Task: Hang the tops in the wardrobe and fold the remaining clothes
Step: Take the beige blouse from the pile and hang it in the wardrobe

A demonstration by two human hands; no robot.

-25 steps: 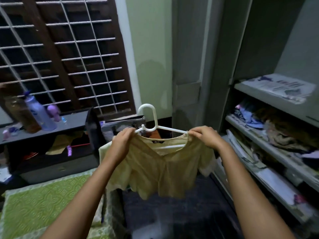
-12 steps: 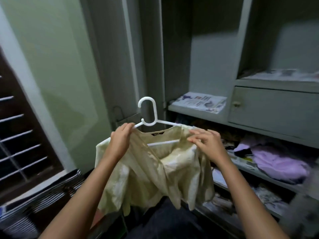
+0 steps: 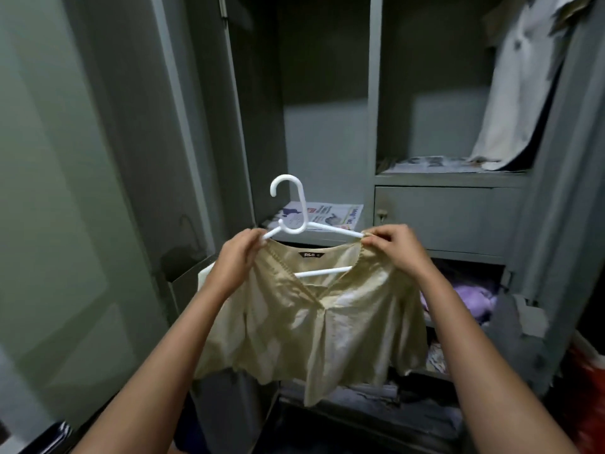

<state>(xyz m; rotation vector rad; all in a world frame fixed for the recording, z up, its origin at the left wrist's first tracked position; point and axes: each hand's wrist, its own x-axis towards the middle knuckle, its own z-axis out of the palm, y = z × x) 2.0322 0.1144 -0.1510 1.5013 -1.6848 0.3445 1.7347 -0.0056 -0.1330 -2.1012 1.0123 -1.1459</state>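
— Wardrobe (image 3: pixel 327 132) first: what fills the frame?
— Grey steel, doors open, newspaper (image 3: pixel 330 213) lining a shelf, a pale garment (image 3: pixel 517 86) hanging at upper right, purple cloth (image 3: pixel 471 296) on a lower shelf.
— And the top?
— A cream top (image 3: pixel 311 322) hangs on a white hanger (image 3: pixel 294 221), held up before the open wardrobe.
— The hands?
— The left hand (image 3: pixel 237 257) grips one shoulder, the right hand (image 3: pixel 397 245) pinches the other against the hanger.

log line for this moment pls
step: hang top | left hand and right hand: grip yellow top on white hanger | wardrobe: open | not yet hung
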